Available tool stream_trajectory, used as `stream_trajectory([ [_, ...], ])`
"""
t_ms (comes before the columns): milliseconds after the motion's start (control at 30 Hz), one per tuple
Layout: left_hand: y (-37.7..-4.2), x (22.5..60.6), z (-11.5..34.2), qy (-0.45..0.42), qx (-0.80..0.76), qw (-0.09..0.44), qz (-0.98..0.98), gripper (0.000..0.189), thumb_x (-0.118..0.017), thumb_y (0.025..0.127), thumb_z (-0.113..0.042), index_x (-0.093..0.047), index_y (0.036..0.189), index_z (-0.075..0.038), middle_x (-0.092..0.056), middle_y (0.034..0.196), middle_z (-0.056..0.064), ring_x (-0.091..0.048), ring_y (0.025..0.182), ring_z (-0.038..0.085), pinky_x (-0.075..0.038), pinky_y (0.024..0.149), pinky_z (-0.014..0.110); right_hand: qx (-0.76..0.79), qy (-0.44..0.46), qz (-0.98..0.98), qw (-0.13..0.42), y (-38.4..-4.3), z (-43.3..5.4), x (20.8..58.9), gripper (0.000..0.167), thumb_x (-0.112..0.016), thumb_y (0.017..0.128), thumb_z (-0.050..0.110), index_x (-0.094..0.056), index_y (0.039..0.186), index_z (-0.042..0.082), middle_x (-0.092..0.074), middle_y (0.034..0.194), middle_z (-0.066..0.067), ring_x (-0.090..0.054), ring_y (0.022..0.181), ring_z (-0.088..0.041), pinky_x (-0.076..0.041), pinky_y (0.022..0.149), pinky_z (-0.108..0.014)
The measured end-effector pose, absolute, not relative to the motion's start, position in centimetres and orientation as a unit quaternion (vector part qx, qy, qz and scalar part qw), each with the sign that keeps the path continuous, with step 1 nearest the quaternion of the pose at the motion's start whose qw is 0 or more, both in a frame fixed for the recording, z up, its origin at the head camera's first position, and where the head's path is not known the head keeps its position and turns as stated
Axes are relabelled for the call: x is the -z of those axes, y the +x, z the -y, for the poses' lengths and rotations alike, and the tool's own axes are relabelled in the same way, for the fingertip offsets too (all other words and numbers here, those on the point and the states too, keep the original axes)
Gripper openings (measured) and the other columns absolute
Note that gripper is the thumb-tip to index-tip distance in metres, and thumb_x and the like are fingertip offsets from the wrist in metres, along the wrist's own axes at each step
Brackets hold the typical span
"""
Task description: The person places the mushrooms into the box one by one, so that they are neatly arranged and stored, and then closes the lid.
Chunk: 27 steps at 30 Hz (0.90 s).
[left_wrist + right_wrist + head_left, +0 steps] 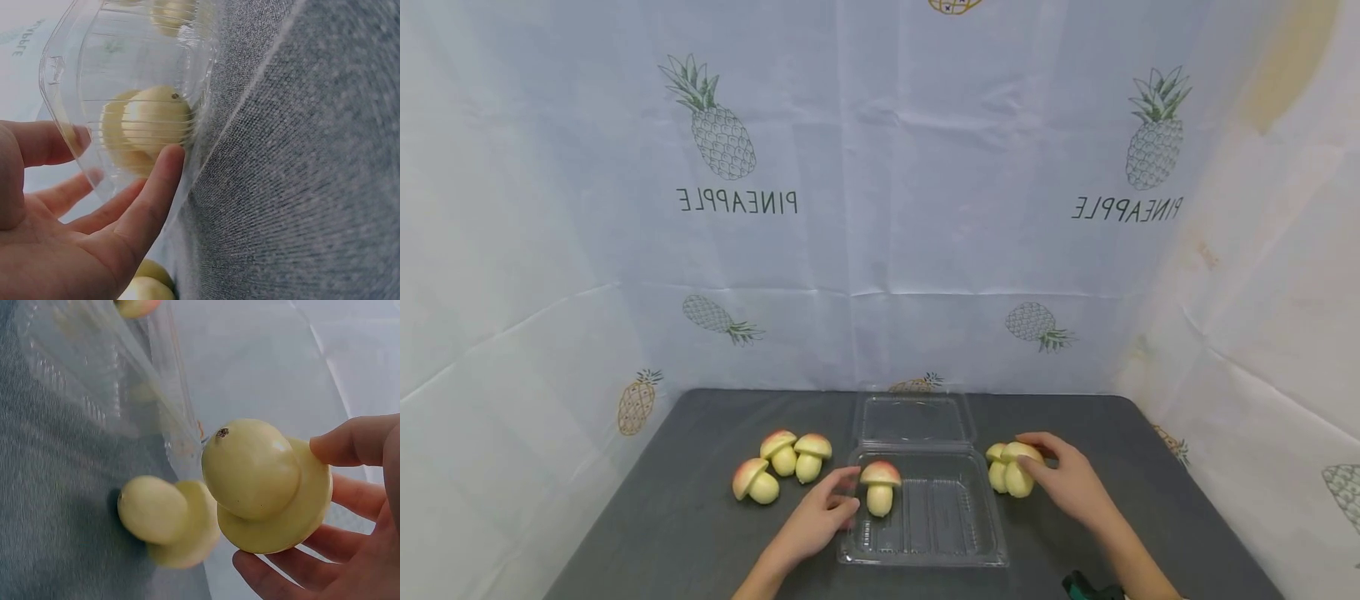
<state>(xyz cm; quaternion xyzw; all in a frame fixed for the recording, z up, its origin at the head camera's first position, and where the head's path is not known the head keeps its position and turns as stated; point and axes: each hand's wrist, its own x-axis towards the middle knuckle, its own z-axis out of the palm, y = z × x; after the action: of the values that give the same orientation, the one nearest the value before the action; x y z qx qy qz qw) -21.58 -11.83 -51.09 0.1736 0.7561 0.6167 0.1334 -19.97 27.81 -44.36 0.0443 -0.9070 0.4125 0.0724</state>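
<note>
My right hand [1063,479] holds a toy mushroom [253,472] by its cap, thumb and fingertips round the rim. The mushroom has a pale yellow stem and cap underside. Just beside it, a second mushroom [153,509] rests on the dark table. Relaxed fingers of my left hand [820,517] lie along the left side of a clear plastic container [925,560], touching its outer wall. Inside the container, at the left, lies one mushroom [880,487] with a reddish cap. The hinged lid [913,417] lies folded back behind the tray.
Three more mushrooms, one of them nearest the left edge [756,482], lie grouped left of the container on the dark table [662,533]. A pineapple-printed cloth [880,250] hangs behind and at both sides. A dark and green object [1086,587] shows near my right forearm.
</note>
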Motion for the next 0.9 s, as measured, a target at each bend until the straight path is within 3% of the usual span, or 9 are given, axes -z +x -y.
stream_trajectory([
  [300,-21.5,51.1,11.8,0.173,-0.616,0.132,-0.757,0.051,-0.057,0.105,-0.011,-0.04,0.151,0.002,-0.048,0.138,0.03,-0.063,0.111,0.038,-0.061,0.078,0.041,-0.441,0.062,0.893,0.068,-20.1,-25.8,44.5,0.042,-0.069,0.099,0.033,-0.064,0.133,0.008,-0.064,0.128,-0.008,-0.06,0.114,-0.027,-0.052,0.09,-0.044],
  [567,-21.4,51.0,11.9,0.174,-0.616,0.134,-0.757,0.051,-0.057,0.105,-0.011,-0.04,0.151,0.003,-0.048,0.137,0.031,-0.063,0.111,0.038,-0.061,0.078,0.042,-0.479,0.064,0.874,0.05,-20.0,-24.1,44.6,0.041,-0.071,0.098,0.028,-0.064,0.132,0.008,-0.064,0.127,-0.009,-0.061,0.112,-0.025,-0.056,0.078,-0.029],
  [733,-21.3,50.9,11.8,0.174,-0.61,0.134,-0.761,0.051,-0.058,0.105,-0.014,-0.042,0.151,0.0,-0.048,0.138,0.029,-0.063,0.111,0.037,-0.061,0.079,0.04,-0.482,0.067,0.872,0.048,-20.1,-23.1,44.8,0.039,-0.072,0.097,0.027,-0.066,0.131,0.009,-0.064,0.126,-0.008,-0.061,0.112,-0.025,-0.055,0.077,-0.029],
  [900,-21.4,50.8,11.8,0.176,-0.609,0.134,-0.762,0.051,-0.058,0.105,-0.015,-0.042,0.151,-0.001,-0.048,0.138,0.028,-0.063,0.112,0.036,-0.06,0.079,0.039,-0.488,0.079,0.868,0.044,-20.5,-22.1,45.2,0.035,-0.074,0.095,0.023,-0.067,0.128,0.011,-0.065,0.122,-0.008,-0.062,0.101,-0.021,-0.055,0.072,-0.028],
])
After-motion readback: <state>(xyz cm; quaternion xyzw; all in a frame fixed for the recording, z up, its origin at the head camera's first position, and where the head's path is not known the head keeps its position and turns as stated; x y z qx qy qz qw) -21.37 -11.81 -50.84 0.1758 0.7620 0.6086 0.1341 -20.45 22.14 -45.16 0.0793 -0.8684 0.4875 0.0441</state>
